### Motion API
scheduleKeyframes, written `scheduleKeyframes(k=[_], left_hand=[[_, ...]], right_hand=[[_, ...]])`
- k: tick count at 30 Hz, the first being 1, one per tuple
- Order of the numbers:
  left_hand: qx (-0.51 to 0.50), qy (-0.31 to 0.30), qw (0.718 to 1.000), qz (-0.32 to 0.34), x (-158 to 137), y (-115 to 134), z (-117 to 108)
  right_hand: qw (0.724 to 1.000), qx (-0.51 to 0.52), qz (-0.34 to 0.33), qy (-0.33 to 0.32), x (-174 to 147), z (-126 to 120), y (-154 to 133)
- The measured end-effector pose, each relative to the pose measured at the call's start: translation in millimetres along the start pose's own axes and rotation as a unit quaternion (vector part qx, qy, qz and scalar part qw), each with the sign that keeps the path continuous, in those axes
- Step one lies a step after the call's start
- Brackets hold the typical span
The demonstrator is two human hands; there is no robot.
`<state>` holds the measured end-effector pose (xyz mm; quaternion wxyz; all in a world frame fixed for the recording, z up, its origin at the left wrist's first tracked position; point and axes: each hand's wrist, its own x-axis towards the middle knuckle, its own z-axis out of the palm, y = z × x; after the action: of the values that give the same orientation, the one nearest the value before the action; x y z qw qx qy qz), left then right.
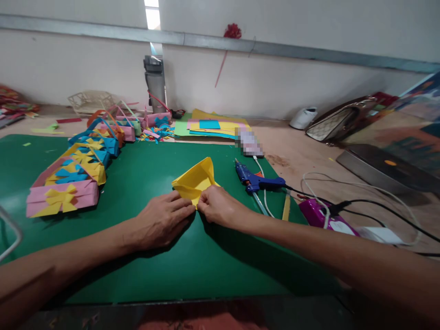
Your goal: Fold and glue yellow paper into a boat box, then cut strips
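Currently, paper baskets (74, 176) stand in a row at 9 o'clock on the green mat (144, 275). Left hand (161, 222) lies flat, fingers narrow, pressing the near edge of the folded yellow paper (195, 181) at mat centre. Right hand (218, 206) pinches the same edge. Blue glue gun (256, 181) lies at 3 o'clock, just beside the paper.

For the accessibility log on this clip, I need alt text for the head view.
Both hands, the left hand and the right hand, press the near edge of a folded yellow paper on a green mat. Finished paper baskets with bows line the left; a blue glue gun lies to the right.
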<state>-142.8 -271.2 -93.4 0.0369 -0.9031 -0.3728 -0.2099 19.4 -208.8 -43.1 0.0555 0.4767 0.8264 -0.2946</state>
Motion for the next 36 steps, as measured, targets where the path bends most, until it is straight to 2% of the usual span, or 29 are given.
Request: scheduleKeyframes(k=[6,10,18,24,29,34,36], left_hand=[[0.066,-0.068,0.995,0.006,0,3,-2],[0.076,-0.092,0.993,-0.003,0,5,-2],[0.063,-0.115,0.991,-0.027,1,6,-3],[0.060,-0.120,0.990,-0.034,1,7,-3],[0.057,-0.102,0.993,-0.023,1,6,-3],[0.057,-0.082,0.995,-0.011,1,4,-1],[0.060,-0.076,0.995,-0.010,0,4,0]], right_hand=[[1.000,0.001,-0.009,0.002,0,1,-1],[1.000,0.000,-0.014,0.004,-4,-1,3],[0.994,-0.053,-0.085,0.051,-27,-4,27],[0.987,-0.092,-0.103,0.079,-18,-8,16],[0.993,-0.101,-0.052,0.024,1,-14,6],[0.998,-0.020,-0.019,-0.054,11,-10,11],[0.998,-0.014,-0.013,-0.063,11,-8,12]])
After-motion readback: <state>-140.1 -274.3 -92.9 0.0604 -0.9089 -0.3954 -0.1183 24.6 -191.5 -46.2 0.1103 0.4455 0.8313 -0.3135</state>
